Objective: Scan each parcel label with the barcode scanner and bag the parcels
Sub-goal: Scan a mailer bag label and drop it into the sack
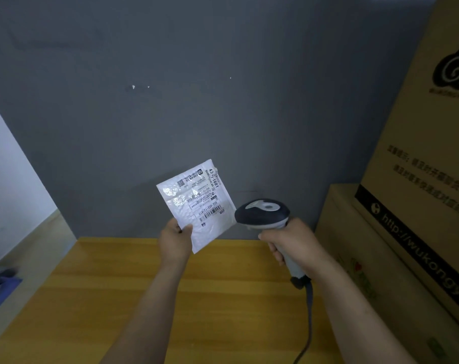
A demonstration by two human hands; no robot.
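White poly parcel (196,203), label (210,199) facing camera, pinched at lower corner by L hand (175,239), barcode scanner (262,212) gripped in R hand (294,243) just right of it: scan apparently in progress, bagging outstanding, no bag in view.

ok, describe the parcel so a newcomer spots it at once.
Start at the yellow wooden table before the grey wall. Above its far edge the left hand pinches a corner of the parcel, a white padded mailer. It alone bears a barcoded label, beside the scanner in the right hand.
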